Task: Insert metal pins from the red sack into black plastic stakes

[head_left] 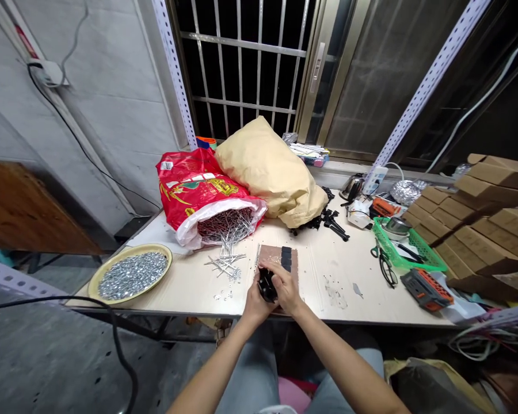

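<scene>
My left hand and my right hand both close around a small black part near the table's front edge. The part's exact kind is hidden by my fingers. Beneath and behind it lies a brown board, with several black square pieces lined up along its right side. To the left are loose long metal pins and small shiny bits. More pins fill the open mouth of a red bag.
A yellow dish of small metal pieces stands at the left. A tan sack rests at the back by black plastic parts. Rightward are scissors, a green basket, an orange-grey tool battery and stacked cardboard boxes.
</scene>
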Tool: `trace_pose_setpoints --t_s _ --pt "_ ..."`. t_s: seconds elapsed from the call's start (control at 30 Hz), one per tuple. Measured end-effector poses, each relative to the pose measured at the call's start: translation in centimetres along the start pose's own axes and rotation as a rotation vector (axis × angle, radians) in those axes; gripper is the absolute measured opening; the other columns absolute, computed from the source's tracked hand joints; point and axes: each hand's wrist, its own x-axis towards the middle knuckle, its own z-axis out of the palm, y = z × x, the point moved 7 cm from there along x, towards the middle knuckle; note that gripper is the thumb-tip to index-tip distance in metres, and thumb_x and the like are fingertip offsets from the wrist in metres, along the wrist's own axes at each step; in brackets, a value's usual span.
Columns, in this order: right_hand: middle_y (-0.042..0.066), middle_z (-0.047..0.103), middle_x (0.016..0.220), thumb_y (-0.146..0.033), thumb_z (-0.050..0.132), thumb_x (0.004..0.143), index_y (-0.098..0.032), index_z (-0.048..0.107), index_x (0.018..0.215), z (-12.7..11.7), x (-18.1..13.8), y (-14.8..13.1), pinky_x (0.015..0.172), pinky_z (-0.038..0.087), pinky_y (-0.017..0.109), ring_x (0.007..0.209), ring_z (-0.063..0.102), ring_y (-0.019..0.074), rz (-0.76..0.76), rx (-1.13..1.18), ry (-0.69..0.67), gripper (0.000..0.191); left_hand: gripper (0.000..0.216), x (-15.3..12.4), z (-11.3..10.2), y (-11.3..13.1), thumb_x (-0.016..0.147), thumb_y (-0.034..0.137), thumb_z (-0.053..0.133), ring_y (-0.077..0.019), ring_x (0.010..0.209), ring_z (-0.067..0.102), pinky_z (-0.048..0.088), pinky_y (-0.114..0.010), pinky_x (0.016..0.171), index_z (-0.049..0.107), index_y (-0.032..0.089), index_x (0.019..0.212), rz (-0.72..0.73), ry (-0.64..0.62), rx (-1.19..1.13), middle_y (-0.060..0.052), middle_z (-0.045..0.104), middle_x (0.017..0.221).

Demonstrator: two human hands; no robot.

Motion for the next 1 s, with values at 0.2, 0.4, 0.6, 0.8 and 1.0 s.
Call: trace_pose_setpoints --t_s 0.2,0.4,0.6,0.8,1.0 --pt "0.008 0.060 0.105 -0.047 0.023 0.091 -0.020 0.059 0.106 0.2 1.2 -1.8 0.089 0.041 0.037 0.102 0.053 0.0205 0.108 0.055 0.134 0.048 0.062 0.1 -1.6 1.6 0.054 0.018 0.066 -0.0218 0.085 0.060 0.047 -0.031 0.072 0.047 0.013 0.113 -0.107 -0.012 -0.168 -0.009 0.062 0.096" --pt "0.008 0.058 0.108 -0.035 0.030 0.092 -0.018 0.053 0.110 3.8 5.5 2.1 0.087 0.040 0.030 0.101 0.052 0.0168 0.103 -0.260 -0.096 0.034 0.028 -1.2 -6.9 -1.4 0.058 0.029 0.068 -0.0192 0.067 0.061 0.048 -0.029 0.063 0.060 0.012 0.080 -0.288 0.112 -0.290 -0.005 0.065 0.071" --pt "0.014 0.061 0.095 -0.014 0.049 0.080 -0.011 0.063 0.088 9.8 8.3 8.8 0.084 0.039 0.032 0.097 0.052 0.0222 0.124 -0.691 -0.498 0.016 0.034 -2.3 -11.2 -3.7 0.051 0.032 0.074 -0.0207 0.069 0.063 0.050 -0.031 0.068 0.065 0.010 0.076 -0.365 0.321 -0.399 -0.007 0.068 0.072" --pt "0.011 0.063 0.078 -0.014 0.053 0.076 -0.013 0.062 0.068 9.8 8.7 8.7 0.075 0.041 0.028 0.083 0.057 0.0200 0.085 -0.644 -0.499 0.013 0.030 -2.8 -12.8 -5.3 0.057 0.035 0.070 -0.0215 0.069 0.065 0.051 -0.033 0.071 0.066 0.010 0.071 -0.395 0.447 -0.448 -0.009 0.069 0.069" --pt "0.008 0.061 0.092 -0.031 0.030 0.091 -0.015 0.054 0.090 4.4 9.2 4.9 0.072 0.044 0.024 0.084 0.057 0.0143 0.111 -0.478 -0.222 0.029 0.032 -1.7 -12.3 -5.1 0.055 0.031 0.071 -0.0250 0.078 0.065 0.051 -0.036 0.074 0.066 0.010 0.078 -0.376 0.384 -0.436 -0.012 0.070 0.081"
